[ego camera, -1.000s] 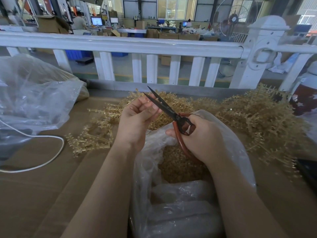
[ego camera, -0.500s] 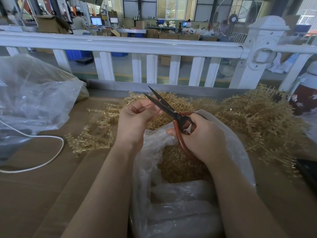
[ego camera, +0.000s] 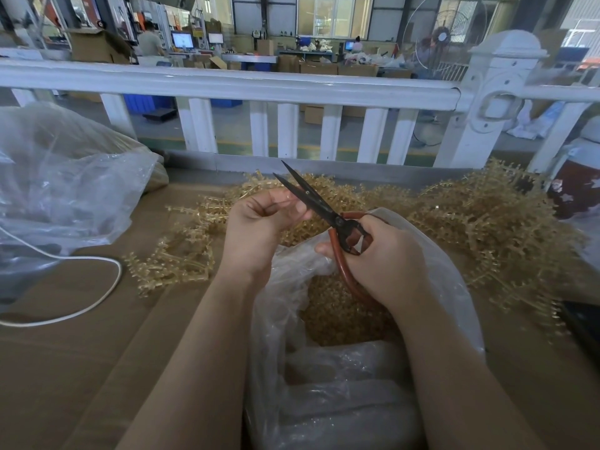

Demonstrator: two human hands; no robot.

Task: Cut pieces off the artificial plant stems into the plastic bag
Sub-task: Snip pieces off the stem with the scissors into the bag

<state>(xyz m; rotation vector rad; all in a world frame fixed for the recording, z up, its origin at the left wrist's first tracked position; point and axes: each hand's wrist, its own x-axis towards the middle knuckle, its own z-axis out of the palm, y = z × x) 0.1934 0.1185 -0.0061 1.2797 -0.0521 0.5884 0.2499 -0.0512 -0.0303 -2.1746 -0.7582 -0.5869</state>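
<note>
Cutting a small stem piece above the open plastic bag

The right hand is gripping the red handles of the scissors, and the blades are standing a little apart, pointing up and away. The left hand is curling its fingers around something pale and thin just beside the blades; it is probably a stem piece, but it is too small to tell surely. The plastic bag is lying open directly under both hands, already holding many cut pieces. The pile of artificial plant stems is waiting behind on the table. To do this well, I think the piece should be going deep between the blades and staying over the bag mouth, with fingertips kept away from the edge.
</note>
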